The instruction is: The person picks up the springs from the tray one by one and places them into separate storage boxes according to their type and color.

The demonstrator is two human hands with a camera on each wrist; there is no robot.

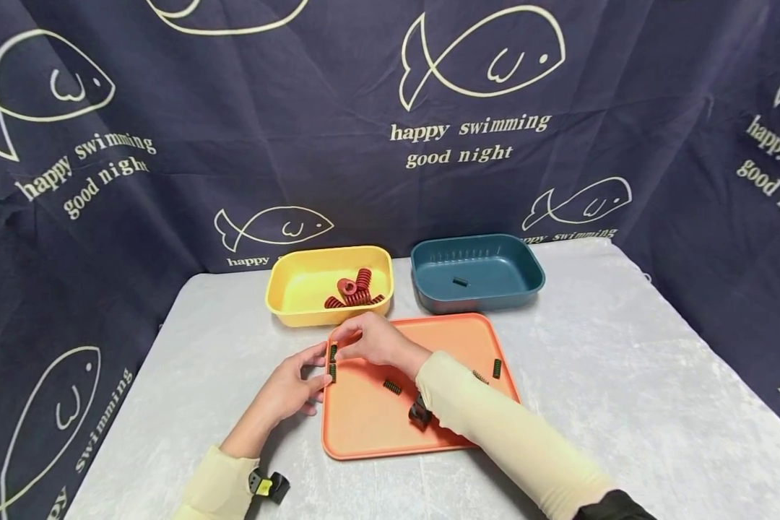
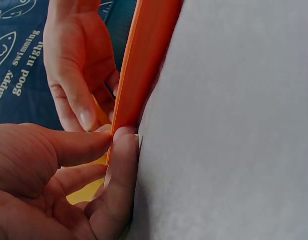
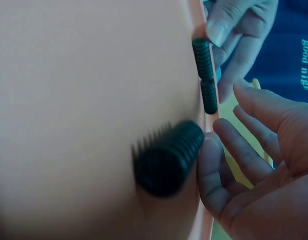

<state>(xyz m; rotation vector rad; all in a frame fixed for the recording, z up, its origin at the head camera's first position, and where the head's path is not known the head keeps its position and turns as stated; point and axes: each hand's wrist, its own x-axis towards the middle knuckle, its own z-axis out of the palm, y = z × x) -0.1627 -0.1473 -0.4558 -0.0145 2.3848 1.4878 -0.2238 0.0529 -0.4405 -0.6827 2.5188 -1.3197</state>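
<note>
An orange tray lies on the table, with two dark green coil springs end to end along its left rim. My left hand pinches that rim, thumb on top beside the nearer spring and fingers at the outer side. My right hand hovers over the tray's far left corner, thumb and fingers spread around the farther spring. In the right wrist view its fingertips are right at the rim, with nothing pinched between them. Another dark spring lies farther in on the tray.
Behind the tray stand a yellow bin with several red springs and a blue bin with one dark spring. More springs lie at the tray's right, partly behind my right sleeve. A patterned curtain hangs behind.
</note>
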